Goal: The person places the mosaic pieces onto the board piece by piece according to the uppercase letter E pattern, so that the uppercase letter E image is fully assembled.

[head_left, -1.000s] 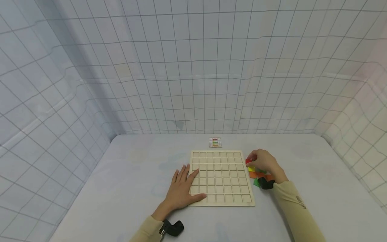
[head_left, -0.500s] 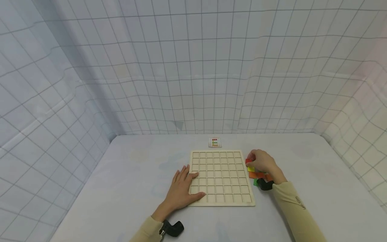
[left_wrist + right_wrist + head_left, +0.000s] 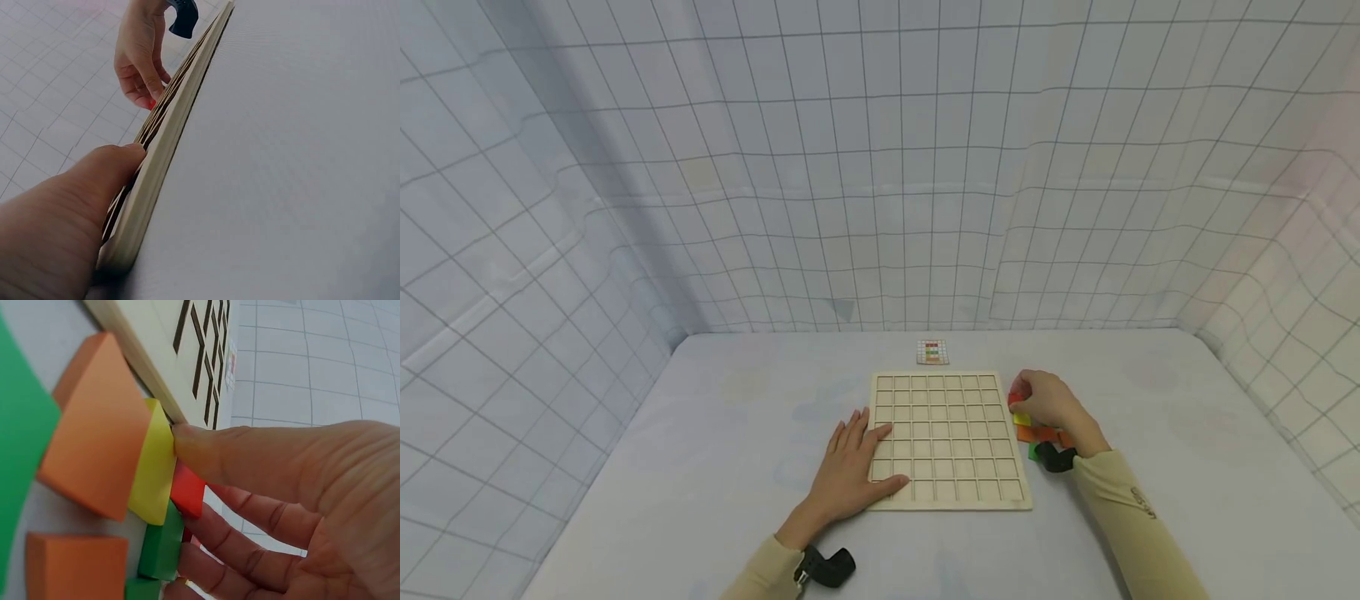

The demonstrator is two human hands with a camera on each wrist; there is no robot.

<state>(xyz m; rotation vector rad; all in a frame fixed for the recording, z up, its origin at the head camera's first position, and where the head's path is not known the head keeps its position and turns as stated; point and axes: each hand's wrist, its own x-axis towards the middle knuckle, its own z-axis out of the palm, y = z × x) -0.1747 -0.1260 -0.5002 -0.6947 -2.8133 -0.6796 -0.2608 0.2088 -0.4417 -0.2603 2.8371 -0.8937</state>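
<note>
A pale wooden board (image 3: 951, 433) with a grid of square recesses lies on the white table. My left hand (image 3: 844, 477) rests on its left edge, fingers spread and thumb (image 3: 112, 169) laid over the front corner. Beyond the right edge, my right hand (image 3: 1051, 400) pinches a red block (image 3: 189, 490) between thumb and fingers, close to the table. A yellow block (image 3: 154, 469) lies right by the thumb. Around it are orange blocks (image 3: 100, 434) and green blocks (image 3: 161, 547), partly covered by the right hand and wrist in the head view.
Behind the board lies a small card (image 3: 932, 352) printed with a coloured grid pattern. Grid-patterned white curtains (image 3: 880, 167) enclose the back and sides of the table (image 3: 737, 417). Black wrist camera mounts (image 3: 831, 568) sit low beside the board.
The right fingers have closed a little around the red block, which shifts slightly in them. My left hand stays where it was on the board.
</note>
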